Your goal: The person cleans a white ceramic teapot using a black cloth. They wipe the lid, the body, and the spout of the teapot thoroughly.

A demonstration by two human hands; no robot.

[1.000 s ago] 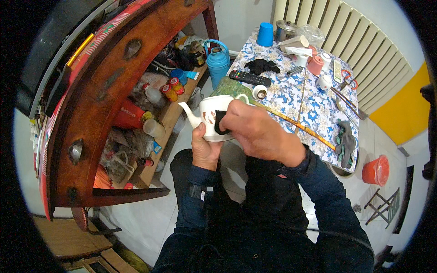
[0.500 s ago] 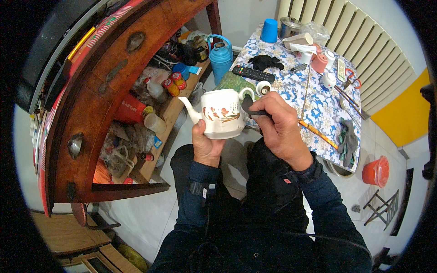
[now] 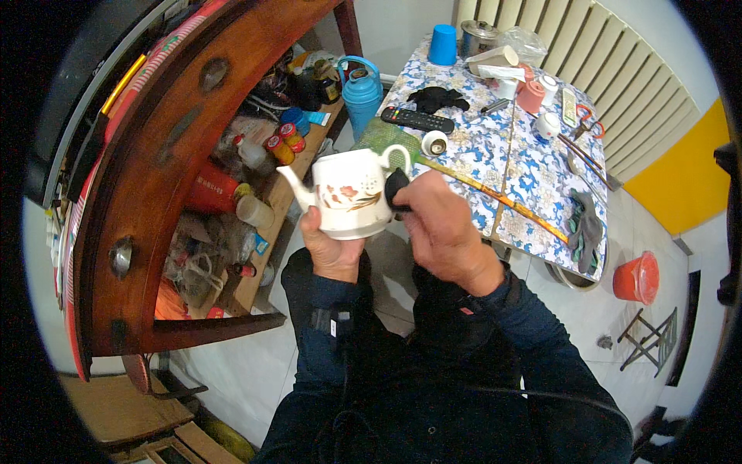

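Note:
A white teapot (image 3: 352, 189) with a brown floral print is held up in front of me, its spout pointing left. My left hand (image 3: 334, 254) is closed around its base from below, the thumb on the front side. My right hand (image 3: 448, 228) pinches a black cloth (image 3: 397, 189) against the pot's right side, at the looped handle. The fingertips of my right hand are partly hidden behind the hand. Behind the pot, on the table edge, lie a fly swatter with green mesh (image 3: 384, 138) and a small white round piece with a dark centre (image 3: 434, 144).
The flower-patterned table (image 3: 475, 174) bears a remote control (image 3: 417, 120), black gloves (image 3: 438, 99), scissors (image 3: 590, 122), cups and chopsticks. A blue thermos (image 3: 362, 97) stands left of it. Farther left is a wooden cabinet (image 3: 147, 155) with a cluttered shelf. A red bucket (image 3: 635, 278) sits at right.
The teapot and both hands have shifted a little left. My right hand has turned and brought the black cloth closer against the pot's side by the handle.

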